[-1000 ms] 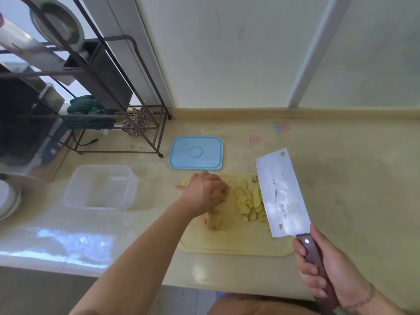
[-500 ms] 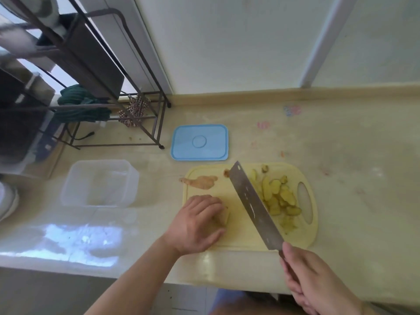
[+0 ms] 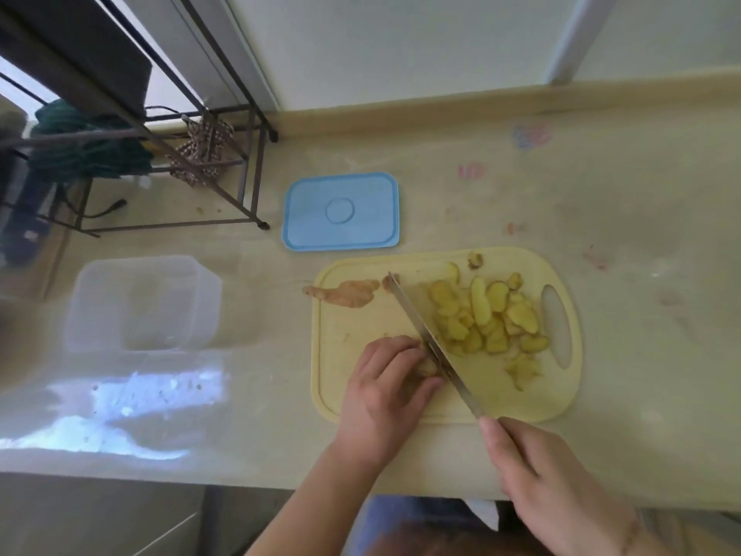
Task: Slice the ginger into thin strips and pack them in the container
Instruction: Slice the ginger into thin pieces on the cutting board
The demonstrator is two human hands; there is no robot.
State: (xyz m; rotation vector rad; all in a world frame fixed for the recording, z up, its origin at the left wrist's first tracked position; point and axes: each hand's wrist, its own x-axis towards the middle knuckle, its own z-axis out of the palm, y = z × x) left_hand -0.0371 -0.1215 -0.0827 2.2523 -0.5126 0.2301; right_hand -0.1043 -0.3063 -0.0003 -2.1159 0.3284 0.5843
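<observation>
Left hand [image 3: 385, 389] curls over a knobbly ginger piece [image 3: 428, 367], pinning it to the pale yellow plastic cutting board [image 3: 349, 327]. Right hand [image 3: 553, 487] grips the cleaver [image 3: 431, 345], its thin steel edge against the piece. Flat oval ginger slices [image 3: 487, 315] lie heaped just right of the blade. Clear, boxy container [image 3: 144, 302] sits well left; smooth blue lid [image 3: 341, 211] behind the board.

You have one head view, looking steeply down from above the counter [image 3: 521, 186]. It faces the wall and sits close over the board [image 3: 349, 395] by your fingers [image 3: 385, 355].
</observation>
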